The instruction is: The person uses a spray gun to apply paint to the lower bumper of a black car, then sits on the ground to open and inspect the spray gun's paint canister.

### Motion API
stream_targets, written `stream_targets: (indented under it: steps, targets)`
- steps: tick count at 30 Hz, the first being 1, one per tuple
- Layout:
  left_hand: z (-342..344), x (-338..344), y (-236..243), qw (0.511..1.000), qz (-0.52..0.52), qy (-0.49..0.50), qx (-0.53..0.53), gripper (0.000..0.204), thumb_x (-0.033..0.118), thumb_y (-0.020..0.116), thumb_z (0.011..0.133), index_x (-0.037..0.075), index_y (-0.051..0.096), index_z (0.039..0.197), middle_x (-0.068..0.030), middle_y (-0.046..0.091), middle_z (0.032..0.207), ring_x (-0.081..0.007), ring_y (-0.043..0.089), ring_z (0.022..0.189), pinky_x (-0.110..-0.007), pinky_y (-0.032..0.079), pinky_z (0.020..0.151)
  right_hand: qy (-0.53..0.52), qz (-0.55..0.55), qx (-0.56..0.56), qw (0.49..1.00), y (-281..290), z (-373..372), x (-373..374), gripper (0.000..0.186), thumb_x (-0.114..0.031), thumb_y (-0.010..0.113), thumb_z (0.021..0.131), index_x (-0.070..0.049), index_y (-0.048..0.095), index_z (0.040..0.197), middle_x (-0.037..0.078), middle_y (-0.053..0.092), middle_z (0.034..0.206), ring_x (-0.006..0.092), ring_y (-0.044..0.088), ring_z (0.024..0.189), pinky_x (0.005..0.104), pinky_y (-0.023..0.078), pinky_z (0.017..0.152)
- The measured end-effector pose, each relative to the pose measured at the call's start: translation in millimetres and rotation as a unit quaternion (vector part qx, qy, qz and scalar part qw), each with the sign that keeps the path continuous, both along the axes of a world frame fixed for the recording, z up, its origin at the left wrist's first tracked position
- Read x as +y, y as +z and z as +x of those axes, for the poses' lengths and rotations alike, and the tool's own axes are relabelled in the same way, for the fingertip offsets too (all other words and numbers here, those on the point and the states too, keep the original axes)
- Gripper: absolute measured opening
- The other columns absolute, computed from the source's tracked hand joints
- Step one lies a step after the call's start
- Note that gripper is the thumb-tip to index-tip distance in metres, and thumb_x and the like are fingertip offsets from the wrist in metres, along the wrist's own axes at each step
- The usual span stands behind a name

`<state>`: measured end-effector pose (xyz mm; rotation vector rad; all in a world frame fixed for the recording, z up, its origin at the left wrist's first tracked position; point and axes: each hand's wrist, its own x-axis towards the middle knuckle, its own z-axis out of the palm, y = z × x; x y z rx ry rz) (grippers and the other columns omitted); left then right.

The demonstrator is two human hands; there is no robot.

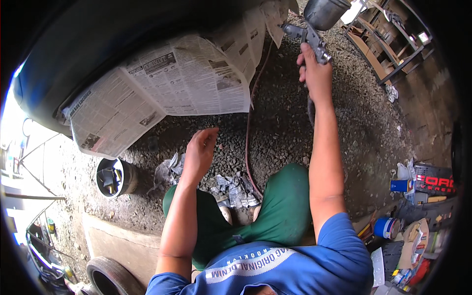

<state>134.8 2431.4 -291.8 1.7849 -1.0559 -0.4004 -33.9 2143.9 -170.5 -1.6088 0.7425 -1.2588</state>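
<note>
My right hand (313, 69) grips a metal spray gun (309, 39) with a grey cup (325, 11) on top, raised at the upper right with the nozzle toward the masked dark car body (78, 44). A hose hangs below the handle, partly hidden by my forearm. Newspaper sheets (182, 73) hang along the underside of the body panel. My left hand (201, 145) is below the newspaper, fingers loosely curved and apart, holding nothing. A thin reddish hose (248, 137) runs over the gravel between my knees.
A black bucket (130, 178) holding items sits left on the gravel (226, 157). Crumpled paper (231, 189) lies by my feet. A tire (108, 279) rests lower left. A metal rack (386, 73) stands upper right; cans (386, 227) and clutter crowd the right.
</note>
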Motion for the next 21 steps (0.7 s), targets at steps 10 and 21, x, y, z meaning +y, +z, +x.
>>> stream_targets:
  steps: [10, 21]
  targets:
    - [-14.2, -64.1, -49.8, 0.986, 0.129, -0.089, -0.062, 0.028, 0.016, 0.054, 0.098, 0.002, 0.069, 0.117, -0.0248, 0.067, 0.116, -0.0444, 0.064, 0.106, -0.050, 0.052, 0.093, -0.085, -0.062, 0.100, 0.989, 54.0, -20.2, -35.7, 0.037, -0.041, 0.067, 0.098, -0.005, 0.067, 0.087, -0.001, 0.063, 0.077, 0.0064, 0.050, 0.050, 0.0262, 0.041, 0.045]
    - [-129.4, 1.3, 18.7, 0.927, 0.304, -0.216, 0.051, 0.029, 0.013, 0.054, 0.094, 0.001, 0.070, 0.115, -0.0213, 0.066, 0.122, -0.0399, 0.059, 0.118, -0.045, 0.048, 0.103, 0.184, 0.133, 0.159, 0.961, 201.7, -37.6, 1.1, 0.037, -0.040, 0.069, 0.098, -0.004, 0.071, 0.108, 0.001, 0.065, 0.076, 0.0044, 0.049, 0.048, 0.0209, 0.037, 0.044]
